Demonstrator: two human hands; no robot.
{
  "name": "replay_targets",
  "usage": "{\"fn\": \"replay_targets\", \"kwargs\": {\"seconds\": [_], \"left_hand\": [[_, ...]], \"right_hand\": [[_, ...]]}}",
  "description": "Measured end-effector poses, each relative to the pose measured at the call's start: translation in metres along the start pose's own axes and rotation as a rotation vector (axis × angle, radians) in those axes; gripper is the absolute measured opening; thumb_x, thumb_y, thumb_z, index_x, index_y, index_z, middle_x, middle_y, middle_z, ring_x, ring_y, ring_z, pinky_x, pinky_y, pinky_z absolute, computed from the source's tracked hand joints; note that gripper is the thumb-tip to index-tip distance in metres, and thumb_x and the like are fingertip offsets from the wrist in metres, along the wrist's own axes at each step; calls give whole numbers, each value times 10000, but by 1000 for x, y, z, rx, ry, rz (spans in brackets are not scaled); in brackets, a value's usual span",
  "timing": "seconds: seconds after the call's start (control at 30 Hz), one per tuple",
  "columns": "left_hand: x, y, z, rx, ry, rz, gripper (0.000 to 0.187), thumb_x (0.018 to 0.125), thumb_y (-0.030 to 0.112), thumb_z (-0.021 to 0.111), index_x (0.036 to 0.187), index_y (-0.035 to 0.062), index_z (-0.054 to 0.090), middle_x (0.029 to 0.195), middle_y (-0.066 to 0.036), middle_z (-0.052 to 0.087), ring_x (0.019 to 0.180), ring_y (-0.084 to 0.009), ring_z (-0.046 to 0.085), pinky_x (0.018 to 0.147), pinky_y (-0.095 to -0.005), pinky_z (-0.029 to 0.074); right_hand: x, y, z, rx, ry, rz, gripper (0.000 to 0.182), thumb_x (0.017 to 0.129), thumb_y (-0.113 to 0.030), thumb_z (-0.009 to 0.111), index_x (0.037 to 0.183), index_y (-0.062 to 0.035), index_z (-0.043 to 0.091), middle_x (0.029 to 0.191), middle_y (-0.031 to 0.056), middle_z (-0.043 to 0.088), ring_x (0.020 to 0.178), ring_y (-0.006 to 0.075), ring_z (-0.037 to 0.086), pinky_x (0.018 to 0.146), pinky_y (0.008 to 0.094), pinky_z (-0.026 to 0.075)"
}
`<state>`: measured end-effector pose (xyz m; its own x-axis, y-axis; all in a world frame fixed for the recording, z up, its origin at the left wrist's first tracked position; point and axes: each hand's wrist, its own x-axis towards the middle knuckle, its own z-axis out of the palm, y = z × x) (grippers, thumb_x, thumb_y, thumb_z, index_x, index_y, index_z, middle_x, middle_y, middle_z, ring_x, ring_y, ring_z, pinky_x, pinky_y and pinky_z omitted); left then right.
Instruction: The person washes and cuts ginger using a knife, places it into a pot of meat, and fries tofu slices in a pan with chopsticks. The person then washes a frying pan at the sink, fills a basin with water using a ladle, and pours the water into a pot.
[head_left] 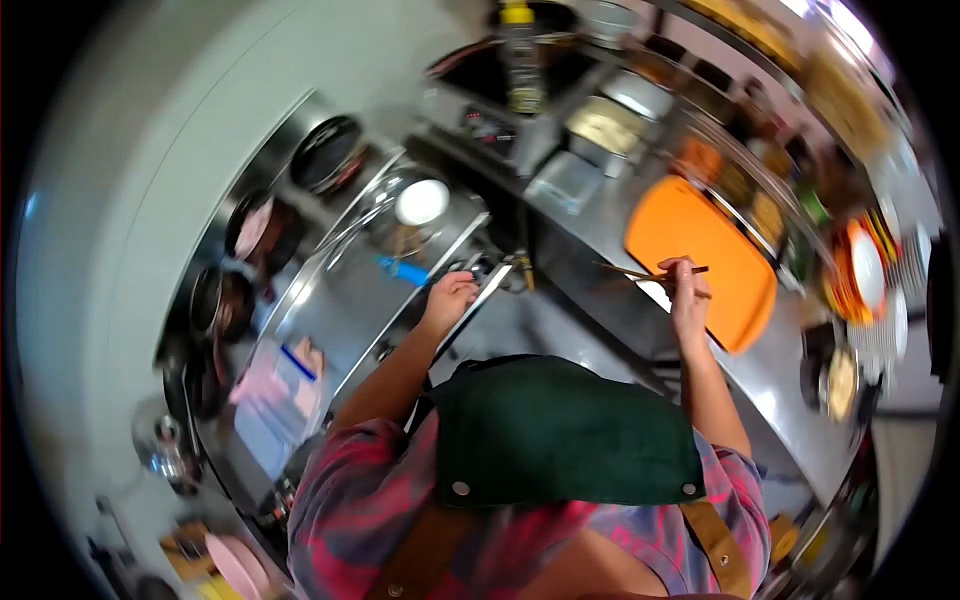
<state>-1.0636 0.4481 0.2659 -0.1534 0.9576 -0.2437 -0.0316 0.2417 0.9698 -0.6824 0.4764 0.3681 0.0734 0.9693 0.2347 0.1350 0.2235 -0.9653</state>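
My right hand [687,298] is closed round a pair of thin brown chopsticks [640,274], held level with their tips pointing left. It hovers over the left edge of an orange cutting board [700,250] on the steel counter. My left hand [453,296] is raised at the front edge of the opposite steel worktop, fingers curled in; whether anything is inside them is hidden. Close beside it lie a bright blue item [403,271] and a small white round dish or lid [422,202], both slightly blurred.
Dark pans [325,155] line the wall on the left. A clear plastic box [275,425] with pink contents is on the left worktop. Ahead stand a bottle with a yellow cap [522,60] and metal food containers [607,130]. Stacked plates [880,325] occupy the right counter.
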Motion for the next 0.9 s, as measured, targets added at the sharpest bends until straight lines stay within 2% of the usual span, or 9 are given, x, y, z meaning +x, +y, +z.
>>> {"fn": "replay_targets", "kwargs": {"seconds": [0.1, 0.2, 0.27, 0.43, 0.5, 0.6, 0.63, 0.73, 0.9], "left_hand": [[-107, -15, -180, -28, 325, -5, 237, 813, 33, 548, 1041, -25, 526, 859, -88, 622, 736, -138, 584, 673, -250, 469], [-171, -36, -315, 15, 563, 105, 223, 817, 26, 539, 1035, -24, 533, 876, -86, 616, 746, -130, 567, 691, -251, 464], [-193, -36, -374, -74, 677, 111, 214, 817, 28, 539, 1026, -17, 536, 899, -84, 609, 765, -135, 567, 714, -252, 459], [-195, 2, -481, -139, 812, 45, 220, 823, 76, 585, 1029, 7, 550, 923, -77, 596, 803, -135, 565, 710, -252, 468], [-146, 37, -490, -258, 724, 87, 232, 825, 100, 595, 1044, 32, 556, 947, -67, 596, 833, -135, 565, 726, -256, 470], [-89, 109, -457, -441, 640, 9, 309, 830, 142, 591, 1123, 76, 518, 1035, -56, 585, 871, -145, 556, 742, -273, 454], [-51, 124, -457, -534, 532, 25, 338, 833, 156, 585, 1153, 90, 495, 1076, -58, 567, 890, -149, 534, 763, -293, 443], [47, 161, -447, -673, 364, 5, 352, 848, 254, 561, 1160, 111, 481, 1140, -34, 531, 943, -168, 514, 844, -332, 404], [219, 176, -465, -1047, 323, -134, 392, 820, 331, 580, 1052, 23, 509, 1061, -50, 535, 1030, -188, 491, 871, -348, 414]], "right_hand": [[-53, -48, 222, 110, -348, -35, 226, 910, -167, 475, 796, -19, 601, 681, 14, 499, 539, 74, 444, 484, 215, 367], [-98, -78, 403, 114, -726, -435, 58, 803, -51, 600, 814, 3, 618, 716, 88, 556, 640, 185, 548, 554, 267, 437], [-115, -87, 495, 8, -847, -712, 96, 790, -118, 620, 844, -39, 627, 758, 105, 565, 656, 254, 556, 593, 313, 462], [-114, -53, 672, -390, -1301, -967, 117, 792, -170, 523, 874, -95, 558, 905, 111, 484, 857, 279, 544, 671, 383, 468], [-76, -19, 702, -409, -1284, -1134, 127, 765, -160, 513, 865, -104, 567, 912, 114, 491, 863, 279, 547, 680, 389, 481], [-39, 20, 720, -358, -1365, -932, 181, 769, -169, 490, 897, -80, 583, 1033, 131, 489, 976, 295, 505, 779, 365, 468], [-8, -20, 702, -479, -1448, -815, 199, 783, -177, 483, 917, -66, 579, 1109, 122, 484, 1017, 301, 497, 817, 369, 462], [37, -23, 690, -217, -1294, -914, 260, 736, -104, 530, 982, -29, 565, 1201, 197, 431, 1061, 345, 479, 833, 373, 452], [118, -17, 647, 113, -1258, -664, 235, 725, 7, 494, 946, -41, 560, 1099, 161, 478, 997, 324, 506, 821, 346, 443]]}}
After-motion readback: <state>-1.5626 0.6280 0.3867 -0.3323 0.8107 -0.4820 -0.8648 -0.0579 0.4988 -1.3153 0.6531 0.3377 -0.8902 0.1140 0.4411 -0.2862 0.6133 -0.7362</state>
